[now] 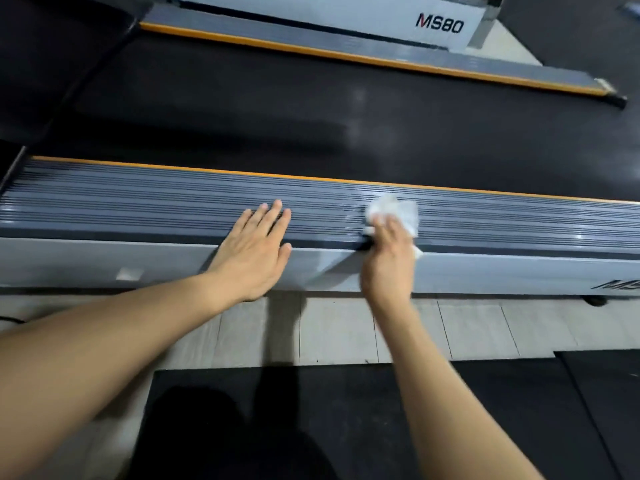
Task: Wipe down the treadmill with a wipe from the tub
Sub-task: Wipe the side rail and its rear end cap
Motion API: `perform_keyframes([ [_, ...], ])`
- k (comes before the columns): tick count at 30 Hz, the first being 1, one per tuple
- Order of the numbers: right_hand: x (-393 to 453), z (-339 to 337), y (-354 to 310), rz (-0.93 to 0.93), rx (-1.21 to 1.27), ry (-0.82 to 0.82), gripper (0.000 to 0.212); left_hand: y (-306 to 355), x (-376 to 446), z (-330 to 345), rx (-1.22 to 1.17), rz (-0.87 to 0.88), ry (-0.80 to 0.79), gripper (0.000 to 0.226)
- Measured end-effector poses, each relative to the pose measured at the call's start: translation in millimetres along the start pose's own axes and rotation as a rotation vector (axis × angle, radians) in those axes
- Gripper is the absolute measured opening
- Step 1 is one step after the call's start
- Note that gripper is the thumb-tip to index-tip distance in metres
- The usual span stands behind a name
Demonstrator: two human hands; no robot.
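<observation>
At the far left, the ribbed grey side rail of the treadmill [138, 202] runs across in front of me, edged along its far side by a thin orange strip [207, 170], with the wide black running belt [311, 126] beyond it. Below the rail, the pale grey side panel [104, 261] drops to the light tiled floor [339, 330], and a black rubber mat [346, 427] lies nearer to me.

My left hand [254, 251] lies flat on the rail and over its near edge, fingers straight and together, palm down, holding nothing.

Just to the right, a little apart from it, my right hand [389, 258] presses a crumpled white wipe [398, 209] onto the ribbed top of the rail. My fingers curl over the wipe, which sticks out past my fingertips toward the belt, with a small corner showing at the right side of my hand. This hand is blurred.

Further right, the rail and panel carry on to the frame's edge, where part of a dark logo [618, 284] shows on the panel. At the upper right, across the belt, the opposite rail [381, 50] has the same orange strip, and a white panel above it reads "MS80" [439, 23].
</observation>
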State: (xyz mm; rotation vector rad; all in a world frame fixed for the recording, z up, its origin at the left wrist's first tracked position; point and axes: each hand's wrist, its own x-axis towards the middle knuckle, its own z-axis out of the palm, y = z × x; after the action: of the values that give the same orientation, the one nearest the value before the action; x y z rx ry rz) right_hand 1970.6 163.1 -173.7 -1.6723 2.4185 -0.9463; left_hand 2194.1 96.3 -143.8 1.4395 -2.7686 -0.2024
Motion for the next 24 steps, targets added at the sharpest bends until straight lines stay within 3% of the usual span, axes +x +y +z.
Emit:
perform_keyframes([
  [3, -10.2, 39.3, -58.4, -0.243, 0.111, -0.105, 0.052, 16.7, 7.2, 6.8, 0.035, -0.085, 0.005, 0.065],
  [6, -3.6, 34.1, -59.3, -0.367, 0.121, -0.182, 0.051, 18.4, 7.8, 10.2, 0.089, -0.113, -0.021, 0.068],
  [8, 13.1, 19.0, -19.2, -0.290, 0.068, -0.186, 0.054, 18.2, 8.6, 8.3, 0.067, -0.123, -0.070, 0.070],
  [12, 69.6, -27.5, 78.8, 0.032, -0.122, -0.053, 0.055, 18.7, 11.4, 0.1, 0.070, -0.138, -0.202, 0.069],
  [14, 88.2, -39.9, 82.6, 0.133, -0.189, -0.065, 0.046, 19.0, 12.5, -4.3, 0.077, -0.145, -0.250, 0.070],
  [16, 95.6, -27.5, 51.2, 0.091, -0.125, -0.097, 0.044, 20.4, 14.5, -7.3, 0.077, -0.151, -0.293, 0.071],
  [20, 83.1, 29.0, -36.1, -0.267, -0.001, -0.304, 0.043, 21.3, 18.1, -9.9, 0.108, -0.182, -0.326, 0.072],
  [22, 83.0, 33.4, -35.8, -0.343, -0.001, -0.342, 0.042, 24.1, 18.3, -10.6, 0.110, -0.190, -0.332, 0.072],
  [24, 88.8, 15.7, -4.3, -0.271, 0.020, -0.273, 0.044, 24.7, 17.3, -10.9, 0.106, -0.194, -0.333, 0.070],
])
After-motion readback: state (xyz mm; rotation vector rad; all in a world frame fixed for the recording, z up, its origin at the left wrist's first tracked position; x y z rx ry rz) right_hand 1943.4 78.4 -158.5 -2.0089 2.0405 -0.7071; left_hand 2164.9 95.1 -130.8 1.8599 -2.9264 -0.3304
